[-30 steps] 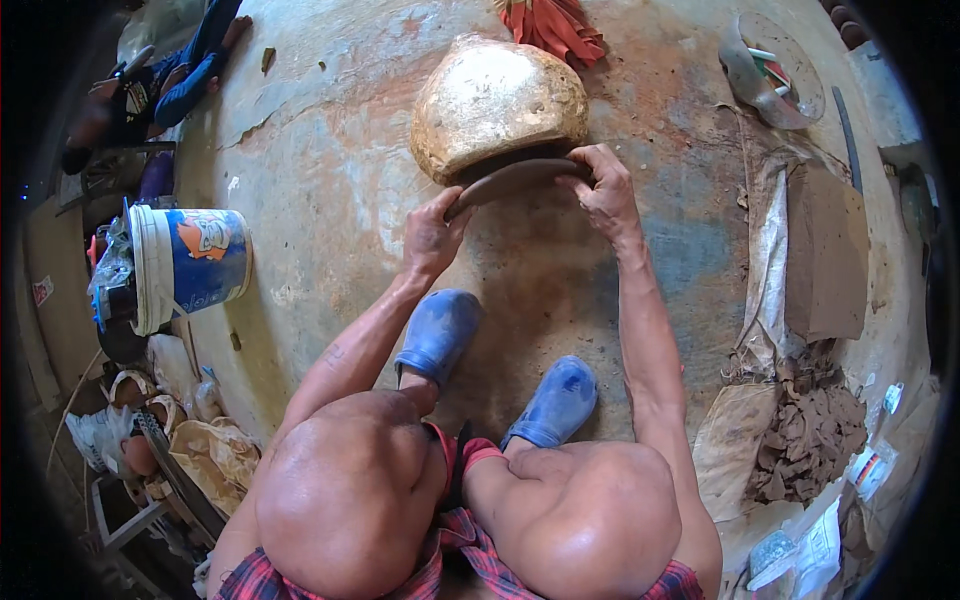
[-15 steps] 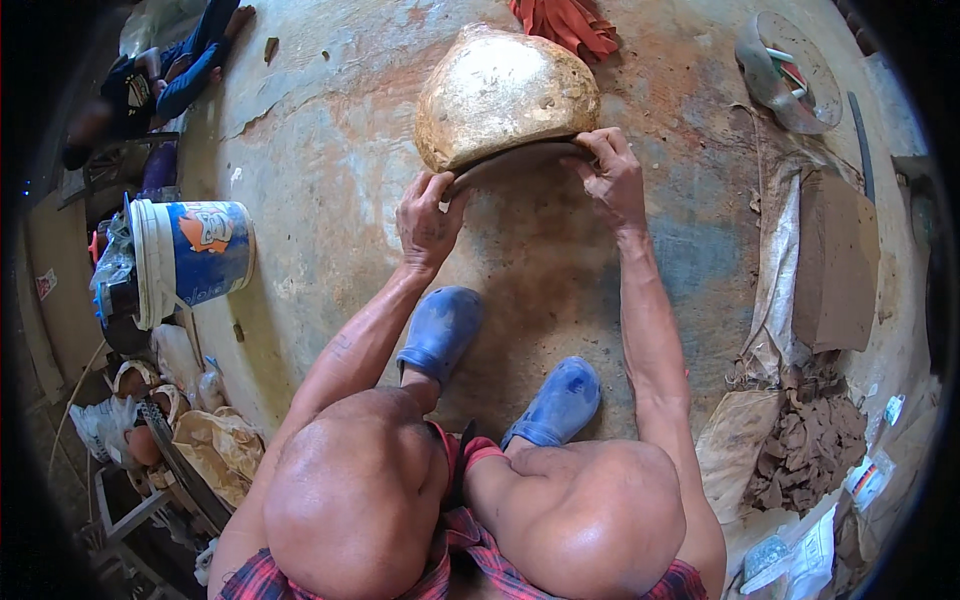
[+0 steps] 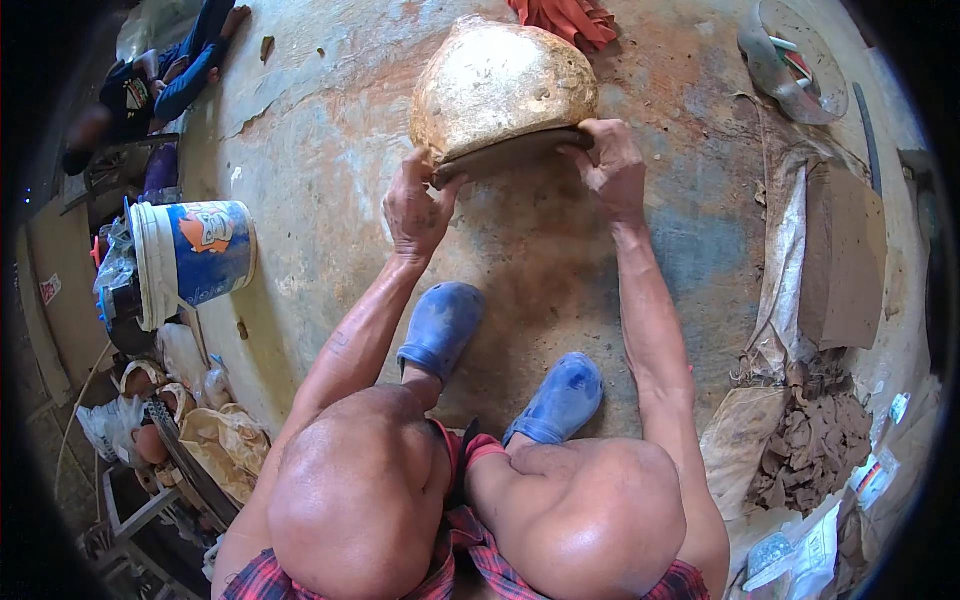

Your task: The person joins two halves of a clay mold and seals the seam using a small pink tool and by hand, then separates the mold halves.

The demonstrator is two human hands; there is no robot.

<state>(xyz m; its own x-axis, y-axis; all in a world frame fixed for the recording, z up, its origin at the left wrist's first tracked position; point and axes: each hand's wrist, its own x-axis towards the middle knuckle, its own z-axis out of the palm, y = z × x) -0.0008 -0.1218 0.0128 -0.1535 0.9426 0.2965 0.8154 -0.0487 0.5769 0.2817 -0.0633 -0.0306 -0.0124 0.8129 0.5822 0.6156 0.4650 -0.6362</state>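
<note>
A rounded, pale and golden-brown lump-shaped form (image 3: 505,85) lies on the floor beyond my feet. Along its near edge runs a dark brown clay slab (image 3: 510,155), curved like the form's side. My left hand (image 3: 415,205) pinches the slab's left end, thumb on the near side and fingers behind. At the opposite end, my right hand (image 3: 610,175) grips the slab between thumb and fingers. Part of the slab's far side is hidden by the form, so I cannot tell how far it reaches beneath.
A red cloth (image 3: 575,22) lies behind the form. At left stands a white-and-blue bucket (image 3: 215,255); a person (image 3: 190,75) is at the far left. On the right are a translucent basin (image 3: 805,95), cardboard (image 3: 850,255) and a clay heap (image 3: 815,450). My blue clogs (image 3: 445,325) are on the floor.
My left hand has shifted slightly left and nearer, its thumb further from its fingers. The right hand has moved slightly away from me. More of the clay slab's near face shows.
</note>
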